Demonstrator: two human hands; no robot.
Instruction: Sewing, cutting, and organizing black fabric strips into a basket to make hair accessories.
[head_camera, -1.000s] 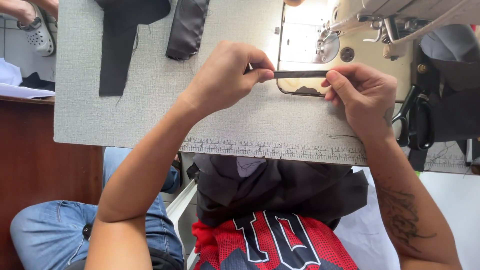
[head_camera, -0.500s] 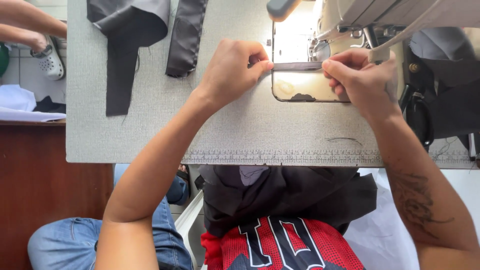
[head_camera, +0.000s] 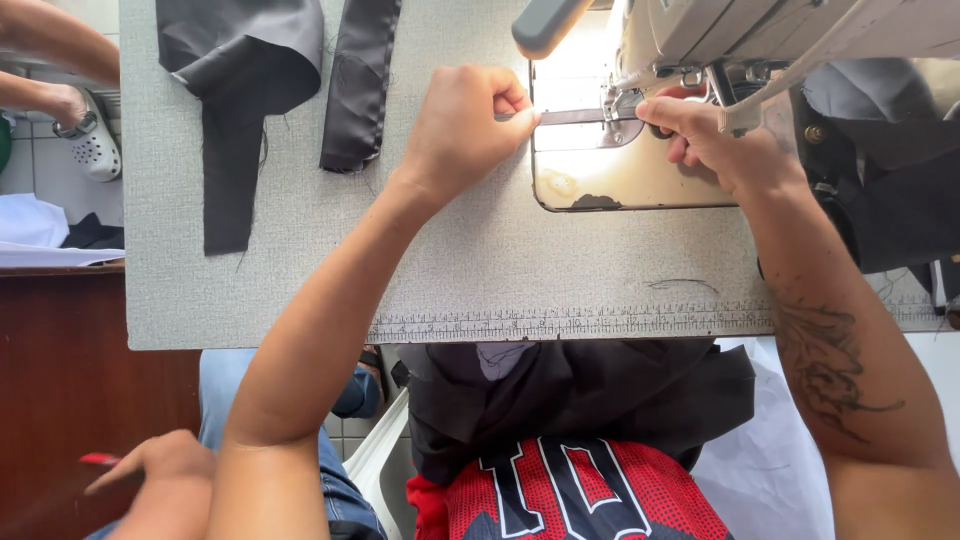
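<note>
While my fingers sit this close to the sewing machine (head_camera: 740, 40), the main hazard in the head view is the needle area: my right hand (head_camera: 715, 140) has its fingertips just beside the presser foot (head_camera: 690, 80), and a slip toward the foot could catch a finger. A second risk, in my judgement, is skew. The dark fabric strip (head_camera: 575, 117) is narrow and stretched between both hands, so uneven pull from either side could drag it off line across the metal plate (head_camera: 620, 175).

Left hand (head_camera: 465, 130): nearly closed, thumb and forefinger pinched on the strip's end, left of the machine, remaining fingers curled into the palm.

Right hand: partly closed, fingertips pressed on the strip's other end under the machine head. Whether the thumb grips the strip from below I cannot tell, as the machine head hides it.

The strip lies flat on the plate, directly in front of the machine. Two loose dark cloth pieces (head_camera: 250, 70) lie on the grey table (head_camera: 450, 280), well left of the machine. Another person's hand (head_camera: 160, 470) shows at the lower left, far from the machine.
</note>
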